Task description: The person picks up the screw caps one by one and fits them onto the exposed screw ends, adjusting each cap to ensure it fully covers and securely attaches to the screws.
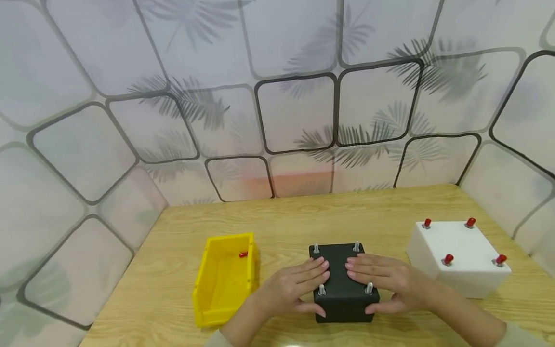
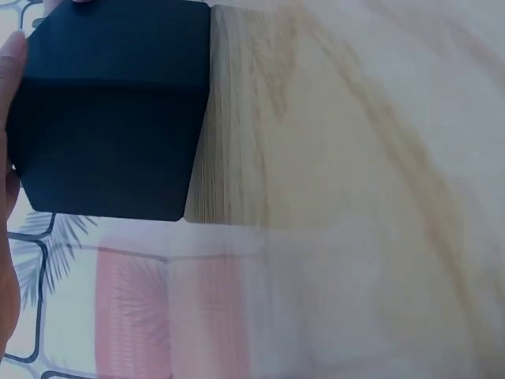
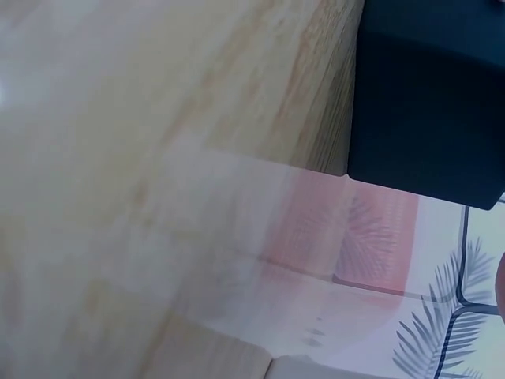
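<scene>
A black box (image 1: 342, 282) stands on the wooden table, with a clear-looking upright peg near each corner of its top. My left hand (image 1: 288, 286) lies over its left side, fingers straight on the top and thumb at the front face. On the opposite side, my right hand (image 1: 392, 279) rests the same way, its fingertips on the top and its thumb by the front right edge. The left wrist view shows the box (image 2: 110, 134) beside part of the hand (image 2: 8, 197). In the right wrist view the box (image 3: 430, 110) fills the upper right.
To the left is a yellow bin (image 1: 225, 279) with a small red piece (image 1: 243, 254) inside. A white box (image 1: 459, 250) at the right carries red-capped pegs (image 1: 448, 259) at its corners. Patterned wall covering (image 1: 299, 115) encloses the wooden table (image 1: 277, 217) at the back and sides.
</scene>
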`<state>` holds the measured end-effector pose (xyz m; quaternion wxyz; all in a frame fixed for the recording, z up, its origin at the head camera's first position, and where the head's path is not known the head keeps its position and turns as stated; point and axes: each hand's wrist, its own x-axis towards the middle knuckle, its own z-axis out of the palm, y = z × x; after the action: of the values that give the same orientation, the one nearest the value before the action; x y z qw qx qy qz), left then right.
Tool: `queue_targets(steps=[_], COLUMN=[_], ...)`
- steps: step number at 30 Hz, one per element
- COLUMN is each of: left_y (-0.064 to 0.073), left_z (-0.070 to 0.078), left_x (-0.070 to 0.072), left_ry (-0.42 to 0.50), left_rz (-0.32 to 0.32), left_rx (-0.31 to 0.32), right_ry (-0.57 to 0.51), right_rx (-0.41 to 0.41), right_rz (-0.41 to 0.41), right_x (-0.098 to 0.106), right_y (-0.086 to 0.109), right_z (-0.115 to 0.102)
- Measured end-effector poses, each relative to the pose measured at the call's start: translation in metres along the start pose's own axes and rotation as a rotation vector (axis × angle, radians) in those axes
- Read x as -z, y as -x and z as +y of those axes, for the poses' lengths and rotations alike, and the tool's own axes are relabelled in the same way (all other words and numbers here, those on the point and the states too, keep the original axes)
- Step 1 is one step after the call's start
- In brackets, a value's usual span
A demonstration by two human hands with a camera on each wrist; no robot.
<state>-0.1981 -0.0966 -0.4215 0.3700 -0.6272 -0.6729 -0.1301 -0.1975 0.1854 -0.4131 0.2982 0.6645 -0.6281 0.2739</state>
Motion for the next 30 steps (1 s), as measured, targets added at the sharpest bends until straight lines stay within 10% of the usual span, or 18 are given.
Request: queue_targets(steps=[16,22,30], left_y=[0.008,0.009,0.011], left_z=[-0.006,-0.001,-0.003], left_x=[0.032,0.043,0.059], left_ry=[0.289,0.711,1.054], left_rz=[0.002,-0.074,-0.147], left_rx=[0.199,0.551,1.296], right_ry=[0.004,0.008,0.005], right_rx=[0.017,0.027,0.027], right_rz=[0.004,0.014,0.02], right_x=[-0.001,0.001,0.001], right_y=[-0.001,-0.004,-0.005], right_z=[0.001,0.0,0.0])
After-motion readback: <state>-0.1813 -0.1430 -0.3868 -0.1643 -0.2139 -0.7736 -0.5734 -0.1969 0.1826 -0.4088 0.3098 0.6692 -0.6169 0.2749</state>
